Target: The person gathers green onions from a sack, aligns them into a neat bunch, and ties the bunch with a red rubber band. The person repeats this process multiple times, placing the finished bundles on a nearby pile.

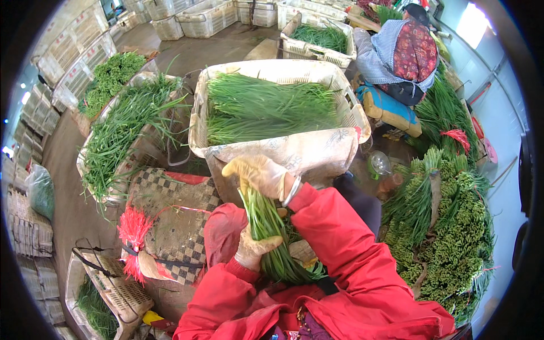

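My left hand (253,247), in a pale, soiled glove, is closed around the middle of a bunch of long green chives (267,221). The bunch stands tilted over my lap, pale stem ends up and dark leaf tips down. My right hand (257,174), gloved too and with a silver bangle at the wrist, bends over the stem ends and touches them; its palm side is hidden, so whether it grips is unclear. Right ahead, a white plastic crate (278,70) holds a thick layer of chives (272,104). A printed woven sheet (284,151) drapes over its near side.
Loose greens overfill a crate (146,138) at left. Beside my leg lies a checkered pad (170,221) with red plastic ties (135,238). Bundled chives (446,229) are heaped at right. A person (399,59) bends near another crate (316,53). Stacked crates (74,46) line the left.
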`<state>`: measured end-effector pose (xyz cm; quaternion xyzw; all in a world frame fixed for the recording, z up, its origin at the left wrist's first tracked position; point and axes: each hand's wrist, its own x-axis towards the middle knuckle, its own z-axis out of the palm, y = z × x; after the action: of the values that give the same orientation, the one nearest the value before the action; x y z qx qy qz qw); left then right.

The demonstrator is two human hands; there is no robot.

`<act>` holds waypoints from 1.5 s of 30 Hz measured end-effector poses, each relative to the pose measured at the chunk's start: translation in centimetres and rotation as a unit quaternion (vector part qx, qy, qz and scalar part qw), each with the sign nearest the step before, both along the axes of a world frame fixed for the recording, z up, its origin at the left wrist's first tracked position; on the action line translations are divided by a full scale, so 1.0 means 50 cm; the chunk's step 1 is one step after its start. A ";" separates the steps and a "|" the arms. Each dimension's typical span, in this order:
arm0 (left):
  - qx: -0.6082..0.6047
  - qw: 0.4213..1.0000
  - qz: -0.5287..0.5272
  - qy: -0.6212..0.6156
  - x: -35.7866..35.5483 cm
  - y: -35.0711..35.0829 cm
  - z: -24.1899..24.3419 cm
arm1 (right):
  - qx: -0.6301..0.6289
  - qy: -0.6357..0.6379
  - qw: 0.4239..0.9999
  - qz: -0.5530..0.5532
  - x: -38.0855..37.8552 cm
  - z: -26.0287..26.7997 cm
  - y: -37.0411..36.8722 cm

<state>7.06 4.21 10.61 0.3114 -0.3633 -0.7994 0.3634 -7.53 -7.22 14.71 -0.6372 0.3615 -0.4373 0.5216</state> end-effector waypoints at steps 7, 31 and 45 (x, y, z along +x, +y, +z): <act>-0.084 0.968 0.234 -0.025 0.147 -0.064 0.117 | 0.144 0.010 0.961 -0.238 -0.139 -0.082 -0.015; -0.236 0.539 0.025 -0.808 0.447 -0.204 -0.139 | 0.135 -0.053 0.988 -0.054 -0.185 -0.078 -0.096; -0.418 0.743 0.149 -0.501 0.215 -0.125 -0.003 | -0.058 0.646 0.756 0.091 0.040 -0.277 -0.497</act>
<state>17.82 -2.04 10.46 0.5342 -0.7399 -0.2315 0.3370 -5.53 -32.09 0.88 -0.8270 0.5270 0.1072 0.1638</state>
